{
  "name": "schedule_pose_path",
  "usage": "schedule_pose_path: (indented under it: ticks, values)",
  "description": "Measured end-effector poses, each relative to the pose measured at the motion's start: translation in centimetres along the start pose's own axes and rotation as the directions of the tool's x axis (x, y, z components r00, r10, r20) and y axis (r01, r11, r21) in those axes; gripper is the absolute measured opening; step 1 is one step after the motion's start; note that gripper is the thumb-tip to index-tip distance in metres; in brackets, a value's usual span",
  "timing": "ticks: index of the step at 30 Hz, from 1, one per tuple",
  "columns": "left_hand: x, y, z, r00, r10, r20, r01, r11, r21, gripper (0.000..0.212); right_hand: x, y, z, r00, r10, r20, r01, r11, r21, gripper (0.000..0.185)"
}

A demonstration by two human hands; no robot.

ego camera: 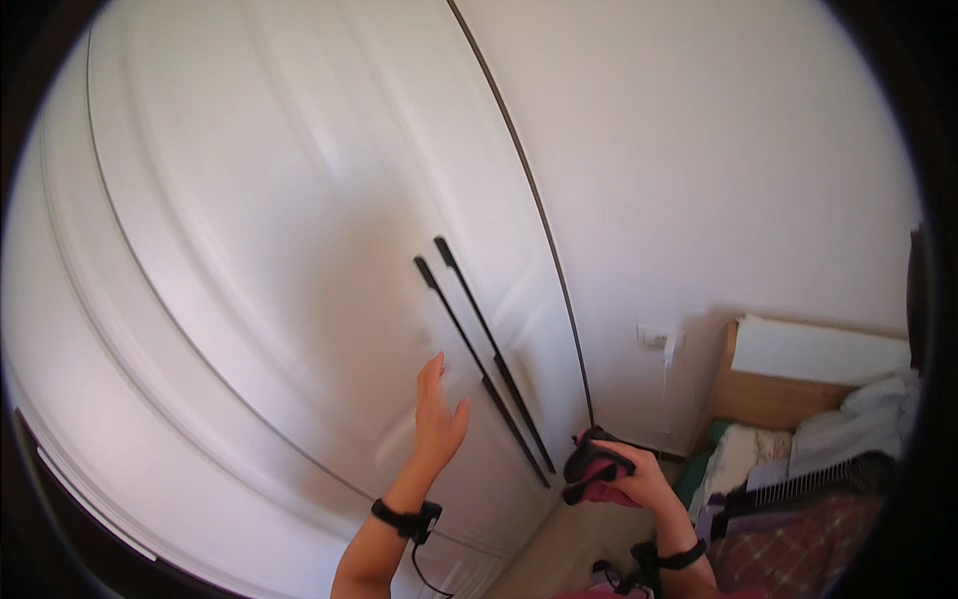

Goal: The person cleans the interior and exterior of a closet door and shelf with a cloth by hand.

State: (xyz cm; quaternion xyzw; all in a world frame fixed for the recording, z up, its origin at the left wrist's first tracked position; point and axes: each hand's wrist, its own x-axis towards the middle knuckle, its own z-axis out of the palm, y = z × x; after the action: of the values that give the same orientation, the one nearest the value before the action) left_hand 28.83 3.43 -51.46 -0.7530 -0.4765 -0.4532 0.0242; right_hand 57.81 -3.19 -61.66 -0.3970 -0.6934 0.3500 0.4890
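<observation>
My left hand (440,415) is raised in front of a white wardrobe door (284,314), fingers apart and holding nothing. Just to its right run two long black door handles (458,322), side by side along the seam between the doors. No contact between the hand and the handles can be made out. Lower right, my right hand (636,475) grips a bundle of folded dark and magenta cloth (595,475). The bundle is near the lower ends of the handles, in front of the wardrobe's right edge.
A bed with a wooden headboard (786,393) stands at the right, with clothes and a plaid cloth (793,546) piled on it. A wall socket (655,337) holds a white plug with a cable. A black strap with a device (408,519) and cable sits on my left wrist.
</observation>
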Motion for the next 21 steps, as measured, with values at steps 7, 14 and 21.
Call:
schedule_pose_path:
  ticks: [7, 14, 21]
  values:
    - [8.6, -4.0, 10.7, 0.965, -0.171, -0.198, 0.136, 0.975, -0.178, 0.076, 2.2, 6.8, -6.1, 0.974, 0.110, -0.198, -0.062, 0.971, 0.232, 0.058]
    - [8.8, -3.7, 10.9, 0.878, -0.418, -0.235, 0.335, 0.885, -0.322, 0.060, 2.3, 8.6, -7.2, 0.911, 0.313, -0.270, -0.145, 0.854, 0.500, 0.051]
    - [6.7, -0.7, 5.1, 0.946, -0.304, -0.115, 0.216, 0.852, -0.477, 0.045, 8.9, 3.0, -4.1, 0.882, 0.318, -0.349, -0.016, 0.759, 0.651, 0.042]
